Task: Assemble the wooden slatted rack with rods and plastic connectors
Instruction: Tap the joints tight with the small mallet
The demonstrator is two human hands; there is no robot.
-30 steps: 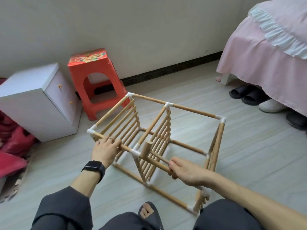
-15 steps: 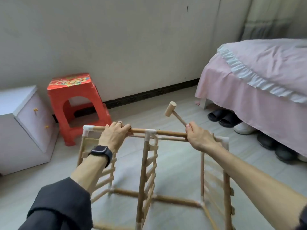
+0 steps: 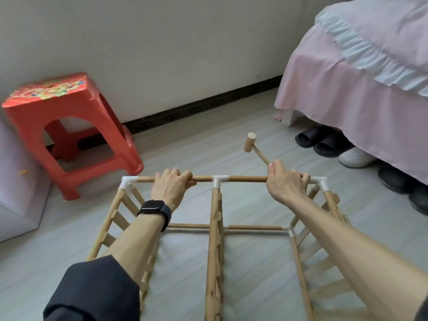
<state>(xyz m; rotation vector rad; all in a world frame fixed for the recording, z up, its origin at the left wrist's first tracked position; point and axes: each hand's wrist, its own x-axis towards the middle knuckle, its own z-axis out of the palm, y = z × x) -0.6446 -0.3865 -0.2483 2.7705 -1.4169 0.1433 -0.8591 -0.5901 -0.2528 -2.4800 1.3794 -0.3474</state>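
The wooden slatted rack (image 3: 215, 239) stands in front of me, with three slatted panels joined by rods and white plastic connectors (image 3: 220, 180). My left hand (image 3: 170, 186) grips the far top rod (image 3: 245, 179) between the left corner connector and the middle one. My right hand (image 3: 286, 183) grips the same rod near the right corner connector (image 3: 322, 181). That hand also holds a small wooden mallet (image 3: 253, 145), whose head points up and away from me. A lower rod (image 3: 252, 227) crosses behind the middle panel.
A red plastic stool (image 3: 67, 126) stands at the left by the wall, beside a white cabinet (image 3: 18, 200). A bed with a pink skirt (image 3: 361, 84) fills the right side, with slippers and shoes (image 3: 324, 144) under it. Grey floor lies around the rack.
The rack has been lifted and turned over from lying on the floor. My hands kept their grip on the rod. The view has since tilted down onto the rack.
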